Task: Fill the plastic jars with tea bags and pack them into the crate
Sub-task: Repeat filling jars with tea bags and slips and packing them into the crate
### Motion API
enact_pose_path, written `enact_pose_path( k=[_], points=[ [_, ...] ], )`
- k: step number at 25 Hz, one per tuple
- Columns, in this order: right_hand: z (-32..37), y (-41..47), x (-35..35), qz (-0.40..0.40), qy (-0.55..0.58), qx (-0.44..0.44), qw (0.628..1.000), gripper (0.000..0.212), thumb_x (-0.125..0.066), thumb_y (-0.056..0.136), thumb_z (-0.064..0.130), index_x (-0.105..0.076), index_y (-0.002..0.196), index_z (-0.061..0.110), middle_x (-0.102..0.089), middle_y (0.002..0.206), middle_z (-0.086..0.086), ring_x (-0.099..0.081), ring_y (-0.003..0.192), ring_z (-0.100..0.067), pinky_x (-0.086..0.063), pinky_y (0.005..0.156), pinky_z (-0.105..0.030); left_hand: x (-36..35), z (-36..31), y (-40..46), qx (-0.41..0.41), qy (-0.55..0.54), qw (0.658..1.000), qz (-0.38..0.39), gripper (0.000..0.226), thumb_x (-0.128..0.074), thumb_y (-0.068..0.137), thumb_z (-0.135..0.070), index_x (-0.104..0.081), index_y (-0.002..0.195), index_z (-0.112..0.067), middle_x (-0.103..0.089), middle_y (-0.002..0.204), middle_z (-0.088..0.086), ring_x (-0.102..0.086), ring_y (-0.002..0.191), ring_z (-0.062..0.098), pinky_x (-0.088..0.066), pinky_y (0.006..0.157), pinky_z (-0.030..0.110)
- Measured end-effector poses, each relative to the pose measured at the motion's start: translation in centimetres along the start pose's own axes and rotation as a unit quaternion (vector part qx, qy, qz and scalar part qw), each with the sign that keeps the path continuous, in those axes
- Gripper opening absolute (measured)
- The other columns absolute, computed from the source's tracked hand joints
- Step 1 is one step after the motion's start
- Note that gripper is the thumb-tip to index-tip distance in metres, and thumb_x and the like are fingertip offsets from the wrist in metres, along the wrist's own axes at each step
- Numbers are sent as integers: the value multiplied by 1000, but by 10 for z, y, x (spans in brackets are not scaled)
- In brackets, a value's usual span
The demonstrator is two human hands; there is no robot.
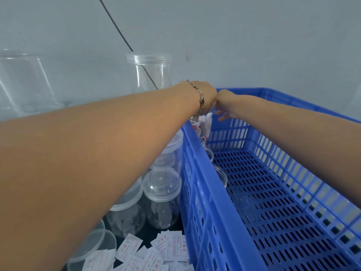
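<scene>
A large blue perforated plastic crate (273,202) filled the right half of the view, its slotted floor mostly bare, with two clear jar rims (220,173) showing along its inner left wall. Both of the person's bare forearms stretched over it toward its far left corner. The left hand (203,92), a metal chain bracelet (201,100) at its wrist, was bent down over the crate's rim, its fingers out of sight behind the wrist — whether they gripped anything could not be told. The right hand (224,106) met it there, fingers loosely extended and pointing down beside a clear plastic jar packed with red-and-white tea bags (204,126) that stood in the crate's far left corner; whether those fingers touched the jar was not plain.

Outside the crate, just left of its wall, several empty clear plastic jars with clear lids (162,194) stood close together on a dark tabletop (148,238). A taller clear screw-top jar (150,73) stood behind them near the pale grey wall (254,36), and another transparent container (21,83) stood blurred at far left. A loose clear lid (93,249) lay at the lower left — beside it, a scatter of white tea bag sachets with red print (156,253) covered the near edge of the table.
</scene>
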State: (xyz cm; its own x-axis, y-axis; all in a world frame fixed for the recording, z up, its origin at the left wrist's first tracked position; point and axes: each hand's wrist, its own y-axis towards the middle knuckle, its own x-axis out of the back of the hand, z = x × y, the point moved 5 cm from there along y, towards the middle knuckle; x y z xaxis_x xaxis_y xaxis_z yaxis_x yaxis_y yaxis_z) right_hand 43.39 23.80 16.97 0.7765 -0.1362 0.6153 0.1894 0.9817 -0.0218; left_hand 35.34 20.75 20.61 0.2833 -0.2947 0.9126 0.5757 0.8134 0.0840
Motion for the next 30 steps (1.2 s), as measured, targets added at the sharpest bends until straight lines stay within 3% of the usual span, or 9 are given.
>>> enact_pose_path(
  k=[3,5,7,10,15,21,23,25,30],
  points=[
    [9,-7,1,7,21,15,1000,12,-51,92,15,-54,103,10,-50,107,-7,-43,97,-23,-41,80,-34,17,3,-22,-16,10,1000,4,13,-50,97,-19,-58,101,-9,-56,80,2,-54,78,22,-39,71,28],
    [16,-13,5,9,18,20,1000,12,-53,93,18,-55,103,12,-50,110,-7,-46,98,-21,-44,79,-33,31,14,-37,-16,-14,1000,-5,27,-49,97,-19,-62,116,-5,-65,107,9,-58,94,25,-42,77,31],
    [21,-24,7,14,1,10,1000,25,-50,96,22,-52,118,11,-48,119,-6,-48,106,-21,-46,83,-33,46,29,-54,0,-40,999,-15,30,-51,97,-22,-63,119,-5,-65,116,11,-58,100,26,-45,85,34],
    [20,-43,13,7,-24,4,1000,39,-50,97,21,-44,132,6,-44,136,-8,-47,120,-25,-45,88,-34,69,51,-85,28,-91,995,-37,28,-52,94,-22,-67,113,-6,-65,117,11,-55,96,24,-45,90,35],
    [40,-82,32,-7,-19,34,999,35,-52,95,14,-47,127,2,-46,136,-13,-49,121,-27,-46,88,-36,95,76,-149,42,-176,980,-85,26,-55,93,-25,-68,114,-17,-67,115,-3,-49,91,8,-34,80,20],
    [95,-106,32,-14,10,82,996,38,-51,94,12,-45,131,4,-49,131,-11,-54,113,-22,-50,87,-32,85,130,-178,144,-189,967,-96,28,-58,93,-29,-67,111,-9,-64,115,6,-55,108,24,-37,85,25],
    [106,-101,19,-16,23,84,996,38,-52,94,12,-45,131,5,-50,128,-11,-55,111,-21,-51,88,-30,64,143,-172,195,-223,950,-94,32,-59,93,-33,-62,109,-5,-58,114,14,-53,106,27,-38,85,27],
    [112,-94,2,-9,41,77,996,37,-54,91,8,-46,127,5,-50,126,-11,-55,111,-21,-50,88,-28,35,144,-163,243,-303,918,-85,53,-62,91,-36,-51,126,1,-52,130,18,-49,118,30,-39,91,31],
    [122,-82,-37,24,90,74,993,25,-52,80,-5,-50,102,6,-48,114,-11,-51,117,-28,-48,96,-32,-17,122,-140,232,-496,834,-60,66,-71,84,-28,-39,137,-4,-47,126,0,-46,107,17,-39,86,29]
  ],
)
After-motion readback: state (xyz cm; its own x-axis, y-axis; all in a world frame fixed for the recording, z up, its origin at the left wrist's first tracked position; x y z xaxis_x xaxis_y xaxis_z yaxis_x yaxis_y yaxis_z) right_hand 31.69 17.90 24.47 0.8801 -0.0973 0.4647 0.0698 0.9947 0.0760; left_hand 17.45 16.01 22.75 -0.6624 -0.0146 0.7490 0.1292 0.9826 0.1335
